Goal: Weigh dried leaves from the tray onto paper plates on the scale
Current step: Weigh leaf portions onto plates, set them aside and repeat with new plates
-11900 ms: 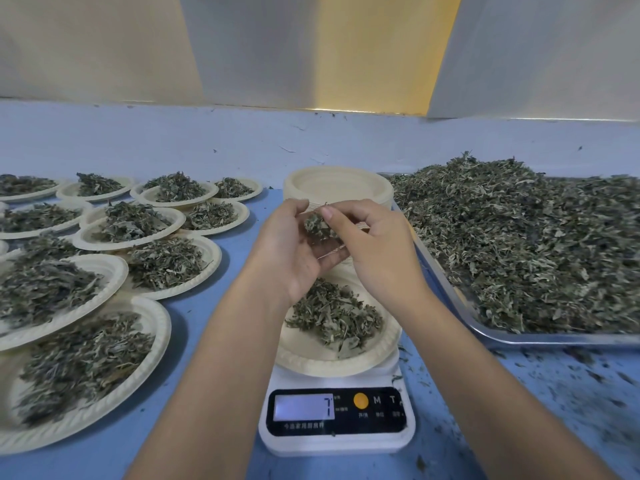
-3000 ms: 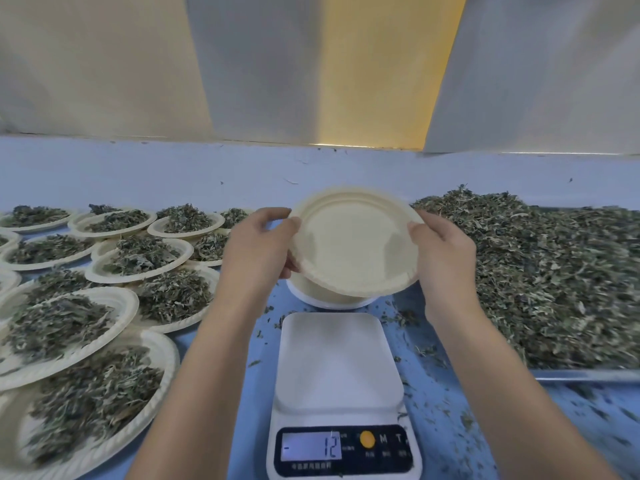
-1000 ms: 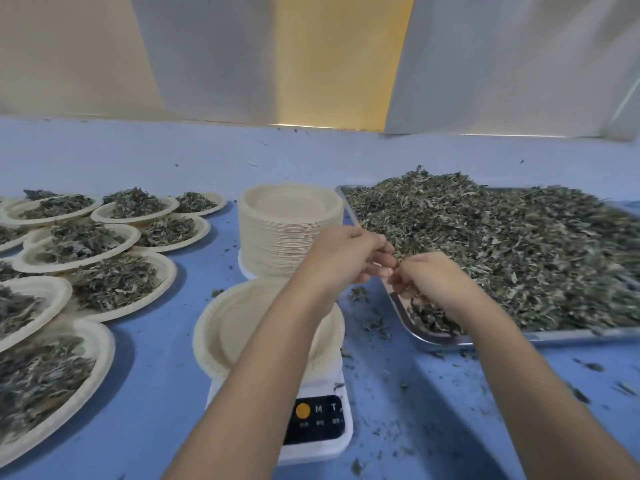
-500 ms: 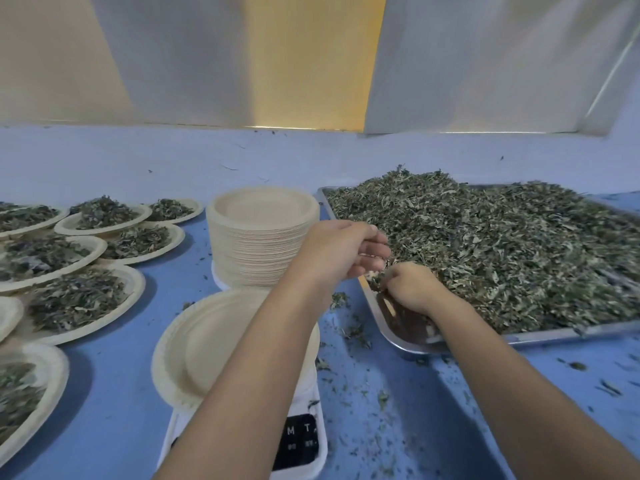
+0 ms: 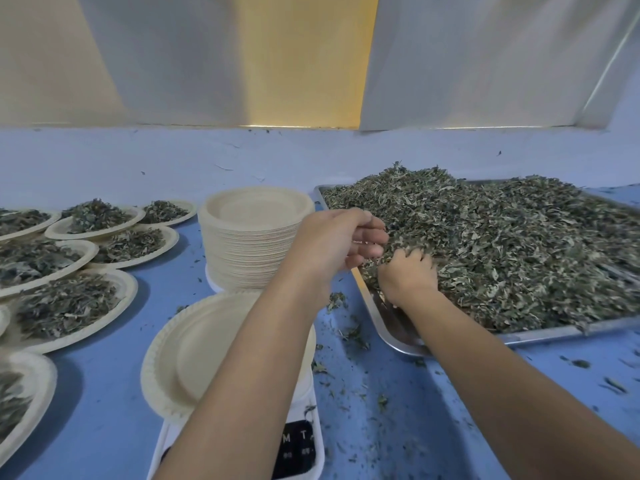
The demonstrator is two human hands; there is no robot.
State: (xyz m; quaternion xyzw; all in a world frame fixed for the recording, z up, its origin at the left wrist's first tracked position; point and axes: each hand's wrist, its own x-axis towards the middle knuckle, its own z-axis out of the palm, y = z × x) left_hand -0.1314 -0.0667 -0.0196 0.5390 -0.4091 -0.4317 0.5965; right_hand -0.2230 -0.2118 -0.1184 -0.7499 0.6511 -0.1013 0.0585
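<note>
My right hand (image 5: 408, 277) digs into the dried leaves (image 5: 519, 258) at the near left corner of the metal tray (image 5: 388, 323), fingers curled around a clump. My left hand (image 5: 332, 244) hovers just beside it, cupped and loose (nothing in it that I can see). A paper plate (image 5: 187, 362) rests on the scale (image 5: 304, 459) under my left forearm.

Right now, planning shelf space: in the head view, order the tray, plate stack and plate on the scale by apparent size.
1. tray
2. plate on the scale, nearer the camera, so unsure against the next
3. plate stack
</note>
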